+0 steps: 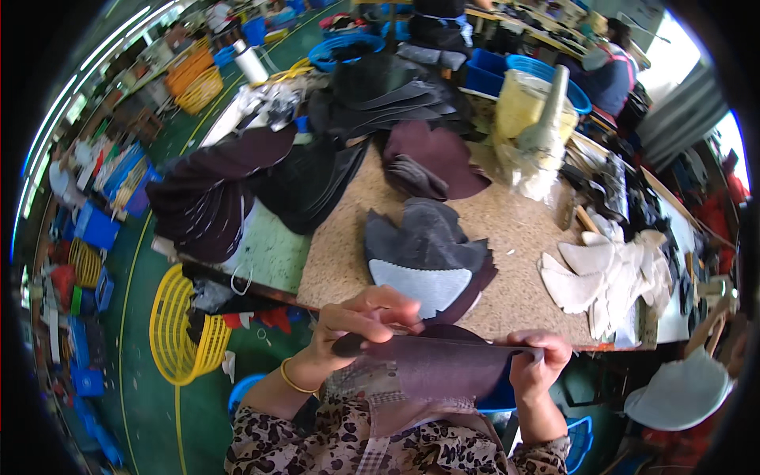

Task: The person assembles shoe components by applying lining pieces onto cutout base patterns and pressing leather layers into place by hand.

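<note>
A dark brown leather-like piece [453, 370] is stretched between my hands, just in front of the table's near edge. My left hand [342, 334] grips its left end with curled fingers. My right hand [540, 360] pinches the right end between thumb and fingers. Beyond them on the table lies a small pile with a dark grey curved piece [423, 233] and a light grey piece [419, 285] with a jagged edge. Brown pieces show beneath that pile. Farther back are folded brown pieces [435, 162].
Fanned dark brown pieces [222, 194] and black pieces [317, 178] stand at the left. Cream pieces [609, 273] are heaped at the right. A yellowish tub [514, 111] holds a whitish long-necked object [548, 119]. Below left is a yellow basket [170, 324]. People work farther back.
</note>
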{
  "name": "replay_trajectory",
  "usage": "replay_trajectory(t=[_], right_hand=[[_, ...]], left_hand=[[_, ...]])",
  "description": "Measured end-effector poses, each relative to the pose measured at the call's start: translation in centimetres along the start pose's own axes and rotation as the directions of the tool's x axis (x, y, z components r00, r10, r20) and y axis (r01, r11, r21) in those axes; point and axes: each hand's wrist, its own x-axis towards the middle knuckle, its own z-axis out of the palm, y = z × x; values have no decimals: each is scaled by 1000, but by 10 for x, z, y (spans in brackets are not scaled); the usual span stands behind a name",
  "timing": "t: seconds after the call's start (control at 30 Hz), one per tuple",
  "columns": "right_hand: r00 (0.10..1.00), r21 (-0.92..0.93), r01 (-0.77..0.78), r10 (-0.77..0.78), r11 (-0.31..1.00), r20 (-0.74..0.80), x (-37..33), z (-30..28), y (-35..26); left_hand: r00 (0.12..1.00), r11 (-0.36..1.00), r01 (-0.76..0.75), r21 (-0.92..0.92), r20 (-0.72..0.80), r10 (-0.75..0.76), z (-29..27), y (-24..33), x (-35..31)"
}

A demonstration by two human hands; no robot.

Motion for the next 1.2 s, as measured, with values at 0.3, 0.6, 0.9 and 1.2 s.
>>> replay_trajectory(t=[0.3, 0.6, 0.9, 1.2], right_hand=[[781, -140, -623, 602, 770, -164, 20, 11, 33], [740, -336, -670, 636, 663, -220, 65, 9, 63], [736, -457, -661, 633, 595, -240, 72, 6, 71], [751, -491, -642, 610, 589, -251, 72, 8, 72]], left_hand=[[619, 690, 655, 307, -742, -258, -31, 6, -22], [578, 588, 752, 298, -727, -370, -87, -14, 6], [544, 440, 817, 374, -754, -368, -96, -20, 13], [544, 378, 830, 411, -749, -380, -95, -18, 19]])
